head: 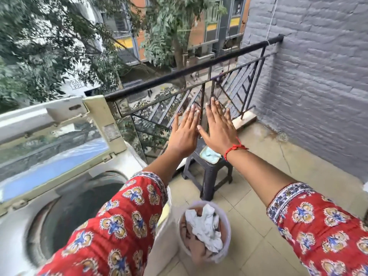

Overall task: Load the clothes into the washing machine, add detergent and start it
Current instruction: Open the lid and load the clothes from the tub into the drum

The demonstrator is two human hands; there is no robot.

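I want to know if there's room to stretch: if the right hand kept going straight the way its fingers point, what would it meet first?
Most likely the black balcony railing: the right hand points forward at its bars, with nothing visible between. Depth is unclear from this single view.

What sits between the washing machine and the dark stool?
Head view: bare tiled floor separates the washing machine from the stool. The bucket of clothes sits nearer the camera, beside the machine, not in that gap.

Washer (59, 196) left — clothes bucket (204, 232) right; stool (209, 174) behind bucket.
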